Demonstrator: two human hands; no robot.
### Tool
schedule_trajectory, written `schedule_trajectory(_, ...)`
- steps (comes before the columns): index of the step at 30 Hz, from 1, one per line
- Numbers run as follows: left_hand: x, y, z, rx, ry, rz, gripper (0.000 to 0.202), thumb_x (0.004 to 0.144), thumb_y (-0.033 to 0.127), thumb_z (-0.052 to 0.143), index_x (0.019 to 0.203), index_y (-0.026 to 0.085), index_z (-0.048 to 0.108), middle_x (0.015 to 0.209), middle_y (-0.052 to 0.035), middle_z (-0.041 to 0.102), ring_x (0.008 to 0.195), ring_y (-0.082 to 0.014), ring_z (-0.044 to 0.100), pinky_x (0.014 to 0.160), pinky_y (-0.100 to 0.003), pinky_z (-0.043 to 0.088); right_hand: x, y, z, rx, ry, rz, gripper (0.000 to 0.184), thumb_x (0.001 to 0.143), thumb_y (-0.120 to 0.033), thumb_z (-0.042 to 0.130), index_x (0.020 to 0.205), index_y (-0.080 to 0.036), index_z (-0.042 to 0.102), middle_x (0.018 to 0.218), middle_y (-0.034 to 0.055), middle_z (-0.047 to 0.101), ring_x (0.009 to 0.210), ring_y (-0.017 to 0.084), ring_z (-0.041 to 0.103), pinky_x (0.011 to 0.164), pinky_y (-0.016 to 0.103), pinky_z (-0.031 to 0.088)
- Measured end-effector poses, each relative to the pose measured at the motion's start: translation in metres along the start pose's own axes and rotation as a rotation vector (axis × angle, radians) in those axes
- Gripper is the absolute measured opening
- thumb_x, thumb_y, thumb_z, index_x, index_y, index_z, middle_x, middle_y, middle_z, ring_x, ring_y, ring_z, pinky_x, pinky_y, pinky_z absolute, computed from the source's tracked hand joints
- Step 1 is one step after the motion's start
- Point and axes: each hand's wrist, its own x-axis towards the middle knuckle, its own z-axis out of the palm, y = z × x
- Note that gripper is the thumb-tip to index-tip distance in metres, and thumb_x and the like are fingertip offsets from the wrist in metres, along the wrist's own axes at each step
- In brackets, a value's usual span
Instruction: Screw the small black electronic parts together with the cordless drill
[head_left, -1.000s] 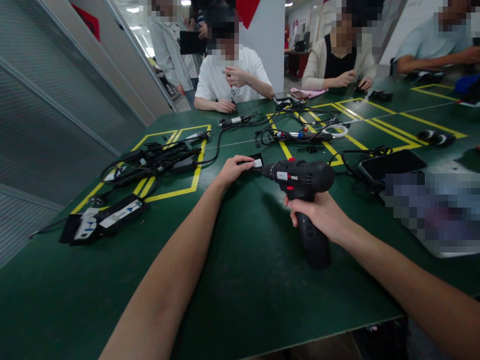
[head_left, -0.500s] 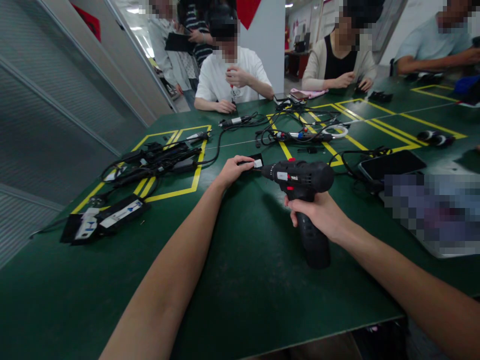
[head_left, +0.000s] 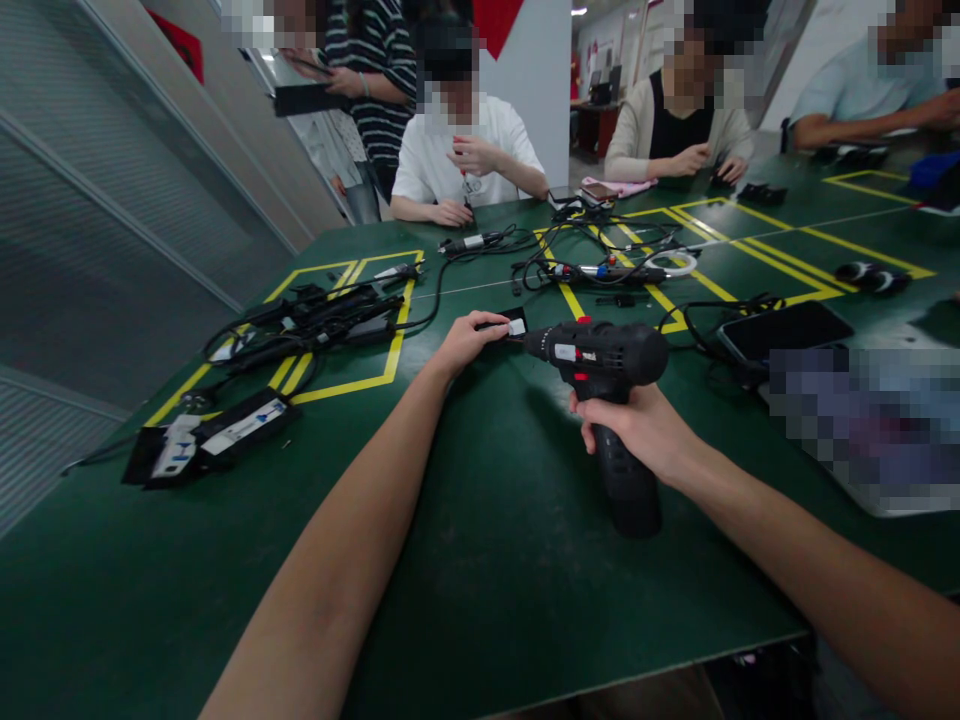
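Note:
My right hand is wrapped round the grip of a black cordless drill with red details. The drill lies nearly level, its chuck pointing left. My left hand is closed on a small black piece with a white label, holding it down at the table. The drill's tip comes close to this piece beside my fingertips; whether it touches cannot be made out. The underside of the piece is hidden by my fingers.
On the left lie bundled black cables and tools and black pieces with white labels. More cables and a pen-like tool lie ahead. A phone is at right. Several people sit or stand across the green table.
My hands, the drill and the labelled piece look unchanged. In the background, the standing people at the upper left have shifted.

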Motion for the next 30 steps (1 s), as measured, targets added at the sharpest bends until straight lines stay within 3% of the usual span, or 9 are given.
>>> schedule_trajectory(30, -0.0013, 0.0036, 0.0003, 0.001, 0.000, -0.013, 0.038, 0.072, 0.045, 0.067, 0.101, 0.021, 0.071, 0.110, -0.0059, 0.066, 0.100, -0.0225, 0.057, 0.096, -0.037, 0.042, -0.0012, -0.0032, 0.0008, -0.005, 0.005, 0.021, 0.008, 0.077, -0.020, 0.058, 0.084, -0.017, 0.060, 0.062, -0.0008, 0.058, 0.051, 0.014, 0.057, 0.053, 0.029, 0.044)
